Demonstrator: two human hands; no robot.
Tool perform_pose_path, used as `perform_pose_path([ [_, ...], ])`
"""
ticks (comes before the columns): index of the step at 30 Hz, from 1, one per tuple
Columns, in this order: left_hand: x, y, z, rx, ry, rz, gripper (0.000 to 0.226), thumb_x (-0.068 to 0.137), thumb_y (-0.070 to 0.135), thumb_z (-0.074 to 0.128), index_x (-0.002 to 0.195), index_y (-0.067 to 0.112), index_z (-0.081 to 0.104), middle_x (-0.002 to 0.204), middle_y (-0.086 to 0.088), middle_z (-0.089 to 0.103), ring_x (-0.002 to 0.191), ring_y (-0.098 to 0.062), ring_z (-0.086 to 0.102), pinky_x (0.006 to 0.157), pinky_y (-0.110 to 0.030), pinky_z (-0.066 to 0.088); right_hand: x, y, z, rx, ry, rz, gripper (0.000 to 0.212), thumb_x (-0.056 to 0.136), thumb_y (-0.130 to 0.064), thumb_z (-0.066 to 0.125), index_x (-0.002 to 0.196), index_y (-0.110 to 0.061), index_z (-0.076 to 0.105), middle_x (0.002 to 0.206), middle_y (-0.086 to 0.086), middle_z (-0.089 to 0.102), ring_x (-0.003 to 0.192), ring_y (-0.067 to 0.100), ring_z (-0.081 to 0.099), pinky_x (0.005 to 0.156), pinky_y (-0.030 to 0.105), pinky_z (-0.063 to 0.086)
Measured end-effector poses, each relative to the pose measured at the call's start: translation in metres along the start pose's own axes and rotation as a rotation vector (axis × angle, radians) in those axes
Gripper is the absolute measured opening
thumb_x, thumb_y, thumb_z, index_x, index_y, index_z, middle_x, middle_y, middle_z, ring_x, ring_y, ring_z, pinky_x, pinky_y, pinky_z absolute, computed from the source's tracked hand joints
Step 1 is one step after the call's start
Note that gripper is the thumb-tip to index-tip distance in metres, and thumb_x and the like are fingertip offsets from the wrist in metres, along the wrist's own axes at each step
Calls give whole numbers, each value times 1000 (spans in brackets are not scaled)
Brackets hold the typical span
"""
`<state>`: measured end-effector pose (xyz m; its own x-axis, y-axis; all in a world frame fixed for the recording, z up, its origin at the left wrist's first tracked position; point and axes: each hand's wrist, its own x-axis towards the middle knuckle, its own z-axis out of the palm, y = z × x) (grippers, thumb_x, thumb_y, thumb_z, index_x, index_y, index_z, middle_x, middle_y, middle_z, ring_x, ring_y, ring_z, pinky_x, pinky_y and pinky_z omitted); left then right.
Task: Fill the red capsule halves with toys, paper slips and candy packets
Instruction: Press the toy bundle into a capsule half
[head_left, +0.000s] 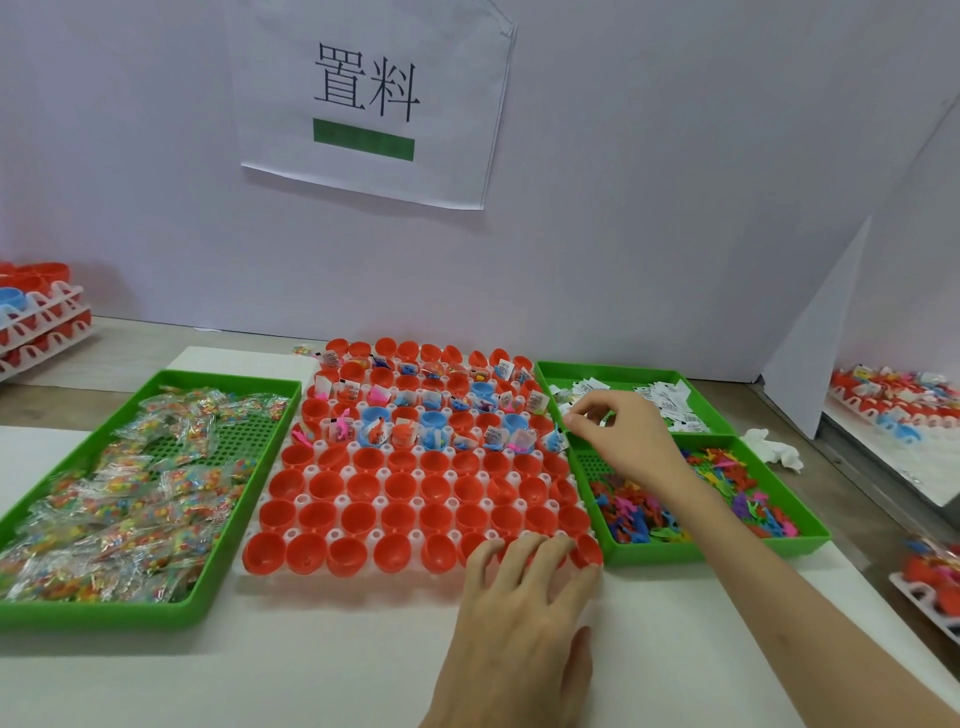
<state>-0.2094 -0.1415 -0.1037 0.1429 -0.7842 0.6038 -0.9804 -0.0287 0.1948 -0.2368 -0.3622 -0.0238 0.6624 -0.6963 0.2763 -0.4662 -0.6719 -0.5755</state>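
Grip of the right hand (623, 436) is pinched over the paper slips (670, 402) — whether one is held cannot be told. Empty red capsule halves (395, 488) lie to its left, where the left hand (524, 587) is laid flat, holding nothing.

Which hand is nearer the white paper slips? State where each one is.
Right. The right hand is over the green tray, fingertips beside the paper slips. The left hand rests on the front row of red capsule halves, far short of them.
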Motion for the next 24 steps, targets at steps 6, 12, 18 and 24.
perform_pose_path([
  [6, 1, -1, -1, -45, 30, -25, 47, 54, 44, 75, 101, 37, 75, 114, 10, 70, 108, -11, 56, 95, -34, 35, -26, 5, -8, 123, 226, -13, 13, 91, -19, 69, 80, -27, 70, 78, -11, 68, 73, 0, 60, 62, 14, 41],
  [12, 6, -2, -26, -74, 145, -81, 25, 79, 34, 62, 103, 35, 70, 119, 12, 65, 112, -11, 55, 94, -32, 32, -74, 16, -1, 201, 371, -7, 17, 90, -11, 71, 77, -22, 69, 67, -9, 66, 65, 8, 60, 56, 15, 44],
  [18, 23, -67, -91, -102, 291, -414, 17, 90, 25, 65, 104, 28, 73, 108, 13, 63, 104, -7, 53, 90, -30, 41, -82, 24, -5, 154, 438, -15, 13, 89, -10, 72, 78, -17, 69, 68, -6, 66, 58, 13, 58, 55, 11, 41],
  [24, 12, -186, -161, 179, -245, -868, 40, 98, 22, 59, 137, 28, 57, 148, -5, 52, 114, -25, 61, 91, -39, 54, -86, 23, -8, 180, 475, -6, 15, 89, -8, 71, 78, -17, 68, 66, -9, 64, 60, 6, 60, 56, 6, 41],
])
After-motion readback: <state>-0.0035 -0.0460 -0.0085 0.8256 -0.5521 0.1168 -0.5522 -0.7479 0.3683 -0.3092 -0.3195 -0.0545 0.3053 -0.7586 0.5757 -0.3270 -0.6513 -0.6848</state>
